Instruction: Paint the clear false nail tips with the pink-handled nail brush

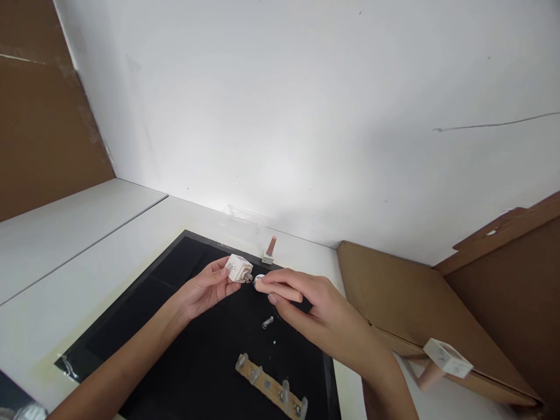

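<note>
My left hand (209,289) pinches a small white square nail polish bottle (238,267), tilted so its dark threaded neck faces right. My right hand (312,297) grips a long, pale pinkish-wood brush cap (282,290). The cap's white round end is close beside the bottle's neck, with a thin dark brush between them. Whether the brush touches the neck I cannot tell. Below the hands, a wooden strip (269,382) bearing several clear upright nail tips lies on the black mat (184,361). Nearer the hands is a small clear piece (268,322).
Behind the hands stands another white bottle with a brown cap (269,251). A similar white bottle (448,357) is at the right, by a brown cardboard box (394,291). A white wall (280,116) rises behind the white table (109,233). Something shiny (30,412) shows at lower left.
</note>
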A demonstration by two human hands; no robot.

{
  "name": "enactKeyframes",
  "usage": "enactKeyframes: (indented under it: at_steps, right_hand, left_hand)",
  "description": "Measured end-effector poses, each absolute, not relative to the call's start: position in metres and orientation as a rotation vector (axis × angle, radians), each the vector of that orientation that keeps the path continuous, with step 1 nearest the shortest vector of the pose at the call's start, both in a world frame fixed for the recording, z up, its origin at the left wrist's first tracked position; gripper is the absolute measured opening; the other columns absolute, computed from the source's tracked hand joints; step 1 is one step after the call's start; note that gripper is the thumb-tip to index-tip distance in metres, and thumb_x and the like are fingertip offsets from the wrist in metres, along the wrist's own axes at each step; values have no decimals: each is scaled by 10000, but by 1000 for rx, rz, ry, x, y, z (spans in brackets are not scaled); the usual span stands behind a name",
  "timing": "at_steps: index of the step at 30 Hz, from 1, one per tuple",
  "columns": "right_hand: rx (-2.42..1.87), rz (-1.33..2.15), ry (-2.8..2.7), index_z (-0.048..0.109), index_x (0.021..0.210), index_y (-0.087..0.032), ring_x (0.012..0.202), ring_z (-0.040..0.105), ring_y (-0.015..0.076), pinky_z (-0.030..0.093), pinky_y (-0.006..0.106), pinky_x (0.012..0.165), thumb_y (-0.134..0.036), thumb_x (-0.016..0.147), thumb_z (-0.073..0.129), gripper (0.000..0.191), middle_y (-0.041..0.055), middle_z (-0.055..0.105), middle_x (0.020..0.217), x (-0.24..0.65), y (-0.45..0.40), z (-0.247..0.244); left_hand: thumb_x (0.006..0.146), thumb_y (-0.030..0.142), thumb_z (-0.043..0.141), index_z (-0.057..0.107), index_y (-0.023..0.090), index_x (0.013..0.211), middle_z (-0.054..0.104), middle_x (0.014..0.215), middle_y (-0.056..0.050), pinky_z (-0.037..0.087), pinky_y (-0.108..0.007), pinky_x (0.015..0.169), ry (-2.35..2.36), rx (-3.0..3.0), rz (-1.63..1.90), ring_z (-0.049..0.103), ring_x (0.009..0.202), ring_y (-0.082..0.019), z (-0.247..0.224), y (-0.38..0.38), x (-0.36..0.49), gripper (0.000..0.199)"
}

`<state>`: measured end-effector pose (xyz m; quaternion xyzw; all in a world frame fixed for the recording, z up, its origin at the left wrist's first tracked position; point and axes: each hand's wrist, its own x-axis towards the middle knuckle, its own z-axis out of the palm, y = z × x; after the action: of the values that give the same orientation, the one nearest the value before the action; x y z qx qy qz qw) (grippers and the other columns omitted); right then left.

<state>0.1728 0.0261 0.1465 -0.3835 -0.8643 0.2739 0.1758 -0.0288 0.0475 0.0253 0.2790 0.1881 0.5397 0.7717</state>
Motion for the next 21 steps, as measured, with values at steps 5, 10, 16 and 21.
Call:
enactKeyframes:
  at_steps: [5, 10, 16, 21]
  right_hand:
    - [-1081, 851, -2427, 630, 984, -266, 571, 531, 103, 401, 201, 521, -165, 886, 450, 228, -33, 651, 735, 175, 28, 146]
    - [-1030, 907, -2408, 622, 980, -250, 614, 582, 118, 424, 208, 562, -182, 889, 460, 198, -29, 666, 698, 179, 30, 148]
    - [-1063, 909, -2360, 625, 972, -241, 655, 626, 136, 430, 219, 560, -237, 901, 476, 166, -16, 685, 701, 185, 31, 150]
    - [-1068, 826, -2362, 638, 944, -241, 621, 633, 151, 402, 224, 480, -315, 911, 475, 182, -8, 691, 656, 185, 30, 152]
  left_hand:
    - [586, 294, 855, 711, 150, 891, 716, 849, -21, 513, -175, 689, 434, 614, 1167, 655, 730, -112, 25, 48, -29, 367]
    - [594, 323, 847, 710, 131, 896, 713, 841, -40, 512, -190, 689, 514, 638, 1175, 653, 733, -125, 25, 51, -30, 383]
    - [622, 299, 831, 701, 151, 905, 716, 872, -36, 505, -221, 745, 748, 680, 1217, 652, 761, -123, 17, 60, -35, 345]
    - [616, 288, 823, 700, 126, 767, 705, 760, -18, 468, -222, 725, 984, 751, 1259, 625, 726, -117, 3, 68, -37, 254]
